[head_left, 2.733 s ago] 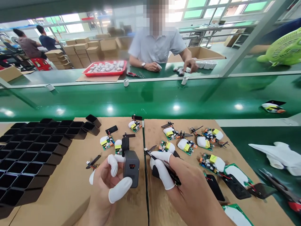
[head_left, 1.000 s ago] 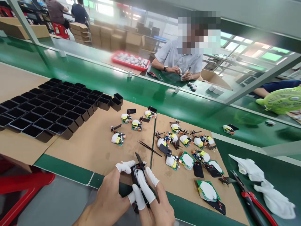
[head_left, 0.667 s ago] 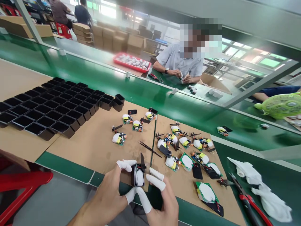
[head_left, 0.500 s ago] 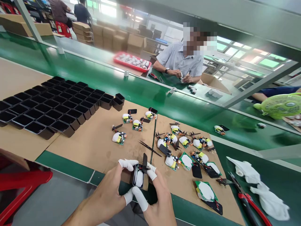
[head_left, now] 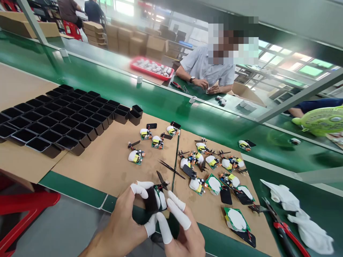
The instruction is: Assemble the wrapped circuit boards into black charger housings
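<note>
My left hand (head_left: 122, 223), with white finger cots on the fingertips, grips a black charger housing (head_left: 153, 200) that has a circuit board with a white pad and a small black flap sticking out of it. It is held over the near edge of the brown cardboard mat (head_left: 107, 164). My right hand (head_left: 184, 232), also with finger cots, is just right of the housing with its fingers spread; a fingertip touches the board. Black tweezers (head_left: 171, 169) lie on the mat just beyond my hands.
Several small circuit boards (head_left: 211, 167) lie scattered on the mat. Rows of empty black housings (head_left: 53, 121) stand at the left. Red-handled pliers (head_left: 281, 228) and white gloves (head_left: 297, 217) lie at the right. A person (head_left: 209, 71) works across the green conveyor (head_left: 160, 103), which carries one board (head_left: 244, 144).
My hands drew back from the mat to its near edge while the view swung left. The housing has turned in my left hand, and my right fingers have come off it and spread.
</note>
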A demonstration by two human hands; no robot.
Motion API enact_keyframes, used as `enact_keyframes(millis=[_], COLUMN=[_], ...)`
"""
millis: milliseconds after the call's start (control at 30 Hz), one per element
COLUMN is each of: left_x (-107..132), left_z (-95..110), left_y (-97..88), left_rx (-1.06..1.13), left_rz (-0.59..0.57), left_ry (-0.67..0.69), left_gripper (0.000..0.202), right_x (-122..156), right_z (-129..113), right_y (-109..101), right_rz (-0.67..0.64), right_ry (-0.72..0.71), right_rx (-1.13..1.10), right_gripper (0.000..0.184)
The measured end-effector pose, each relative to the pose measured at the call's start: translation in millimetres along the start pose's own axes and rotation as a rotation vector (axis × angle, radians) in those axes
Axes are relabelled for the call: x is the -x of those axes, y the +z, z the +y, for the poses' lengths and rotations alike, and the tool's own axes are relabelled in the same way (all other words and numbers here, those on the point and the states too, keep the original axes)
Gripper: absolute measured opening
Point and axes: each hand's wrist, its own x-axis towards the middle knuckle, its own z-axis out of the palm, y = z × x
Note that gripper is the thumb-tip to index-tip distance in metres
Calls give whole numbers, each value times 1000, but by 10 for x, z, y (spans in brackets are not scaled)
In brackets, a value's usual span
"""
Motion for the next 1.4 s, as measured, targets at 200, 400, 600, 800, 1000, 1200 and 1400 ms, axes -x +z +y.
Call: enact_keyframes(millis=[200,400,600,800,1000,1200,1400], left_x=[78,131,174,56,58,102,-2], left_z=[-85,-151,-211,-99,-127,-172,-5], left_y=[86,116,130,38,39,81,-54], left_rx=[-142,-344,-340,-207,-235,-259,8], left_rz=[119,134,137,70,67,63,-11], left_ry=[72,296,304,159,139,123,37], left_gripper=[30,37,44,48,54,55,52], right_x=[36,78,66,-253,-404,-63,-134], right_z=[-65,6,-16,-16,-124,-90,32], right_y=[19,-27,23,-146,-146,13,-209], right_rz=[-92,-80,-31,-75,-171,-91,-204], right_ry=[-159,-173,-170,23,-202,-76,79], right_rx=[148,211,185,33,120,147,26], right_gripper=[68,68,64,31,41,53,48])
